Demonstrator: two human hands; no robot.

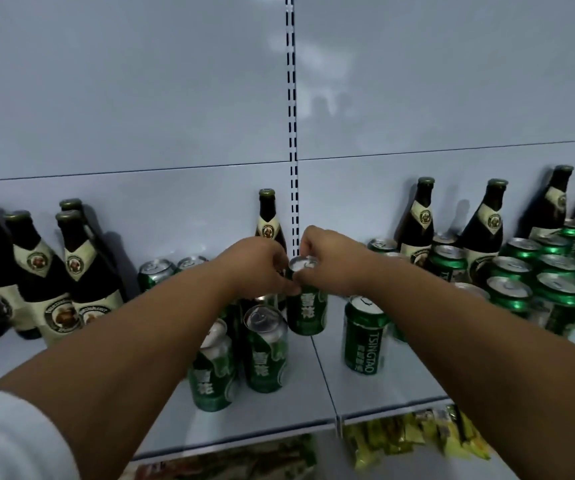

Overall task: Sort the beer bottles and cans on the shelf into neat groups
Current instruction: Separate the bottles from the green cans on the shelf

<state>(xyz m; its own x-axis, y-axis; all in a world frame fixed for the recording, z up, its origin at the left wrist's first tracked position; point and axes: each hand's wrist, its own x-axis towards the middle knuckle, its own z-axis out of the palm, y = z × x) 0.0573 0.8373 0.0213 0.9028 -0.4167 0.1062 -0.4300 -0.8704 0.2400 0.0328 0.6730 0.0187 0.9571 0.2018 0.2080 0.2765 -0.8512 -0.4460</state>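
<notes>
Head view: both arms reach straight toward 12 o'clock. The left hand (260, 263) and right hand (327, 259) curl round the top of one green can (307, 303) standing mid-shelf (279, 403). At 9 o'clock stand five dark glass bottles (33, 271); at 3 o'clock, about four more among a cluster of shiny green cans (539, 282). Three cans (265, 348) stand near the held one.

Pale grey back panel (123, 81) – slotted upright (292, 98) down its middle – dim light.
</notes>
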